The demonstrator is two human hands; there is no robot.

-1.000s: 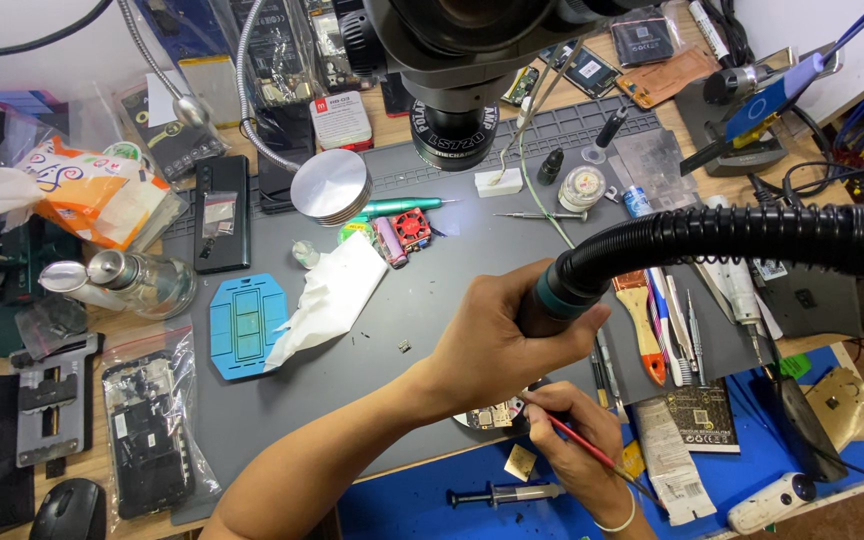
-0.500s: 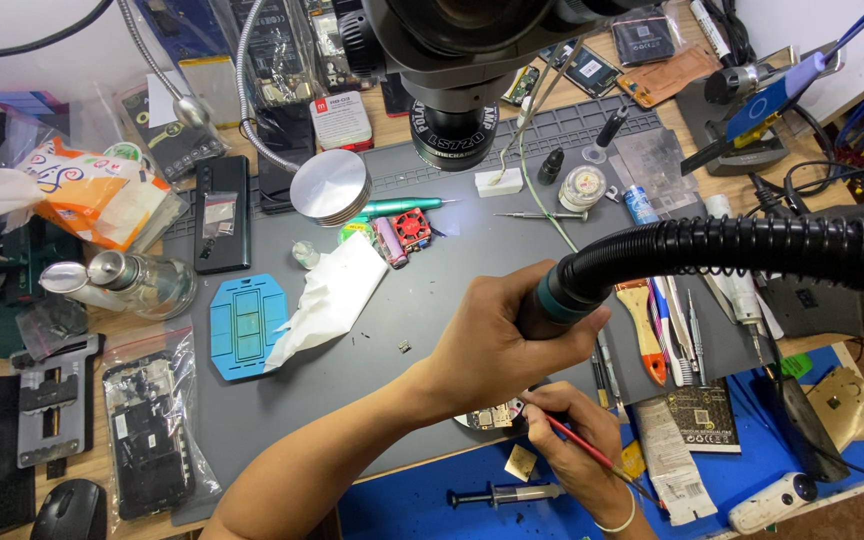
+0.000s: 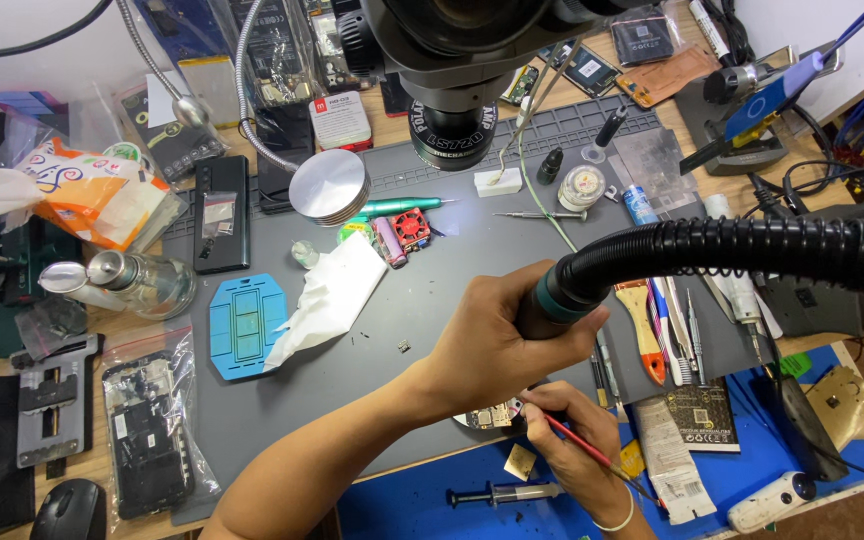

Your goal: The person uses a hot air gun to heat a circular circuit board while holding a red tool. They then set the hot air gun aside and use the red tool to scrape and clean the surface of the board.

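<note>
My left hand (image 3: 497,345) grips the teal end of a black corrugated hose (image 3: 712,255), holding it just above a small circuit board (image 3: 487,416) at the near edge of the grey work mat (image 3: 392,330). My right hand (image 3: 577,440) holds a thin red tool (image 3: 577,443) like a pen, its tip touching the board. Much of the board is hidden under my left hand.
A black microscope head (image 3: 452,70) hangs over the mat's far side. On the mat lie white tissue (image 3: 327,295), a blue phone-shaped jig (image 3: 244,325), a round metal disc (image 3: 327,187) and a black phone (image 3: 220,213). A syringe (image 3: 502,493) and tweezers (image 3: 687,330) sit nearby.
The hose on the right has risen slightly. Both hands stay over the board in about the same place.
</note>
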